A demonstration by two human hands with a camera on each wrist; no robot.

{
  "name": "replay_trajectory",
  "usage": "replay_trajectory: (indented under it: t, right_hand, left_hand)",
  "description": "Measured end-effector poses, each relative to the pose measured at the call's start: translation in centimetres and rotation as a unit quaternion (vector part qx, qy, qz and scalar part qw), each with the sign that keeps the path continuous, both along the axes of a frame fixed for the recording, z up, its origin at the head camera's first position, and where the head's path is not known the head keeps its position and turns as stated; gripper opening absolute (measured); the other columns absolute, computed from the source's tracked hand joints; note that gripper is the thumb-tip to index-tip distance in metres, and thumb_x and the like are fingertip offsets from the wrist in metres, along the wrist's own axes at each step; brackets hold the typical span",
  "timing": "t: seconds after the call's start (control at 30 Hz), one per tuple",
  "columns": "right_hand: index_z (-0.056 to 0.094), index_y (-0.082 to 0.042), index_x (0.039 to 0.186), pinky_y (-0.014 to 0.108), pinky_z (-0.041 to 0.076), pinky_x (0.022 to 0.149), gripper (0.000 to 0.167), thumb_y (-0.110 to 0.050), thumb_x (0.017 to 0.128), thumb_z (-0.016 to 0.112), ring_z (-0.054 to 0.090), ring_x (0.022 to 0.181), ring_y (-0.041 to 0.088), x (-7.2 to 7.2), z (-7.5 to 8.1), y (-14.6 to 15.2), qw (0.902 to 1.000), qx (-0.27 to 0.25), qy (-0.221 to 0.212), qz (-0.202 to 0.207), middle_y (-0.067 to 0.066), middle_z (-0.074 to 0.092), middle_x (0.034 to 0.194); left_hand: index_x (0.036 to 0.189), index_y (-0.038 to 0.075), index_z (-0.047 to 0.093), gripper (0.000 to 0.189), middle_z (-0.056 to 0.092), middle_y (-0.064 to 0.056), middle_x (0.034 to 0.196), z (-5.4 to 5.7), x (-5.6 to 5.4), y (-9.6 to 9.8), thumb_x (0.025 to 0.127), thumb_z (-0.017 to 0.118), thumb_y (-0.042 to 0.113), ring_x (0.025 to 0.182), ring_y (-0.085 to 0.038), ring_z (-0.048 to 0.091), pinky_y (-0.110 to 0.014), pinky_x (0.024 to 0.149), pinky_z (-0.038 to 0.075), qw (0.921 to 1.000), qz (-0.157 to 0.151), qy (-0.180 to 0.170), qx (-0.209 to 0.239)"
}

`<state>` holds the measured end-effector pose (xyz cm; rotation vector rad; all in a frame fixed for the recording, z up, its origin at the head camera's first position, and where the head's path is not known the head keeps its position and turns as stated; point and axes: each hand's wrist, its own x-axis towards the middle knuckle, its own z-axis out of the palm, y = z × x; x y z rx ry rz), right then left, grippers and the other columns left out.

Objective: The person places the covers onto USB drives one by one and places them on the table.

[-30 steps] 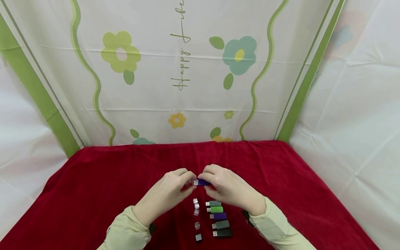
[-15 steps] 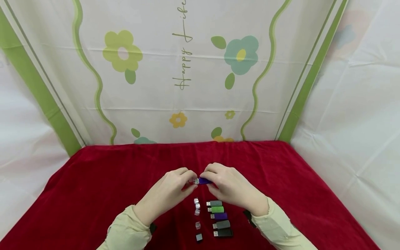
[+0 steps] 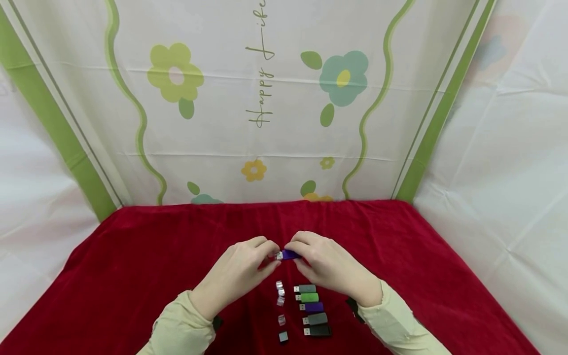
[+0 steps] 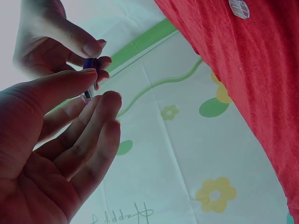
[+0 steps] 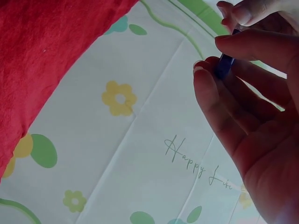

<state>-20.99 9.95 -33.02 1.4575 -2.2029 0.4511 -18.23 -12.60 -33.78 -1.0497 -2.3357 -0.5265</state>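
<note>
Over the red cloth, my right hand [image 3: 328,266] pinches a purple USB stick [image 3: 291,254] by its body, the metal plug pointing left. My left hand [image 3: 237,271] meets it from the other side, thumb and fingertips pinching a small clear cap [image 4: 86,98] at the plug end. In the left wrist view the cap overlaps the plug, partly hidden by the thumb. The right wrist view shows the stick's dark blue-purple body [image 5: 224,66] between thumb and fingers.
Nearer the body lies a column of USB sticks: grey [image 3: 307,288], green [image 3: 309,298], purple [image 3: 314,307], another grey [image 3: 317,319] and black [image 3: 320,331]. Left of them are several clear caps [image 3: 281,292] and a dark cap [image 3: 283,337]. A flower-print curtain [image 3: 213,133] stands behind the red cloth [image 3: 177,246].
The purple stick has tilted slightly and risen a little with the right hand. Both hands keep their pinch; the sticks and caps on the cloth stay put.
</note>
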Motion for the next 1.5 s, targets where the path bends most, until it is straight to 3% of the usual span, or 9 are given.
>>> replay_trajectory:
  t: [0.67, 1.5]
  right_hand:
    - [0.071, -0.005, 0.1, 0.016, 0.048, 0.066, 0.022, 0.003, 0.08, 0.072, 0.055, 0.075, 0.008, -0.09, 0.0, 0.11, 0.9999, -0.002, 0.016, 0.001, 0.0, 0.059, 0.095]
    - [0.071, -0.001, 0.1, 0.017, 0.049, 0.077, 0.022, 0.006, 0.08, 0.074, 0.059, 0.084, 0.011, -0.03, 0.14, 0.11, 0.9996, -0.016, 0.007, 0.023, 0.003, 0.063, 0.095]
  left_hand:
    - [0.091, 0.01, 0.073, 0.02, 0.064, 0.006, 0.08, -0.03, -0.11, -0.3, 0.078, 0.084, 0.02, 0.059, -0.005, 0.053, -0.017, 0.05, 0.044, 0.9982, 0.038, 0.042, -0.019]
    - [0.09, 0.007, 0.075, 0.021, 0.067, 0.002, 0.079, 0.21, 0.03, -0.07, 0.076, 0.086, 0.017, 0.059, -0.008, 0.057, -0.018, 0.052, 0.047, 0.9976, 0.036, 0.05, -0.031]
